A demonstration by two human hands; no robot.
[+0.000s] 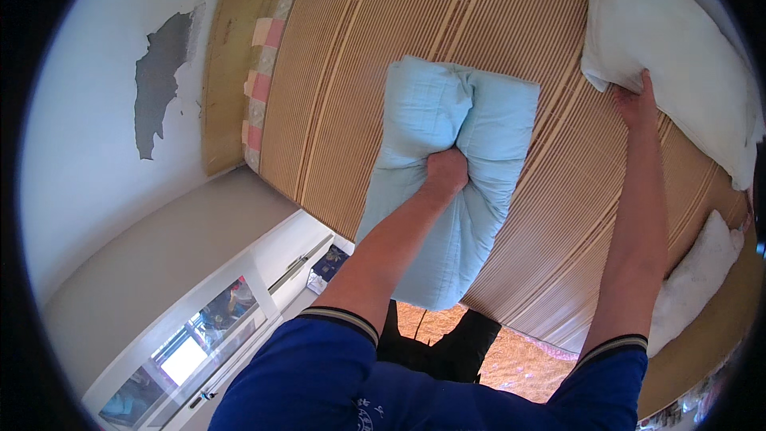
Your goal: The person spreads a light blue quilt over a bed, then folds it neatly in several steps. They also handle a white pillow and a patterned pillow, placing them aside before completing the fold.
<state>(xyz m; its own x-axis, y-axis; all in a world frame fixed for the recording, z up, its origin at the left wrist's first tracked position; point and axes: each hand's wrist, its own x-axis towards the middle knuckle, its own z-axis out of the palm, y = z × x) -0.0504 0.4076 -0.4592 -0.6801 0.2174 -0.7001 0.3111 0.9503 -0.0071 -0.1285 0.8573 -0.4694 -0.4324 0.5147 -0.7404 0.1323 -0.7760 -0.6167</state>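
A folded light blue quilt [503, 120] lies on the brown striped bed mat [447, 8], in the middle of the bed. My left hand [448, 169] is closed on its centre, where the fabric bunches into creases around my fingers; the fingertips are hidden in the folds. Farther right, my right hand [638, 104] grips the near edge of a large white pillow [666, 32], thumb on top and the other fingers partly out of sight beneath it.
A second white pillow [698, 279] lies at the bed's lower right. Pink and white checked fabric [259, 84] shows along the mat's left edge. Beyond stands a wall with peeling paint [163, 80]. A white cabinet [263, 267] with glass panes is at lower left. Orange-patterned fabric [519, 363] shows below.
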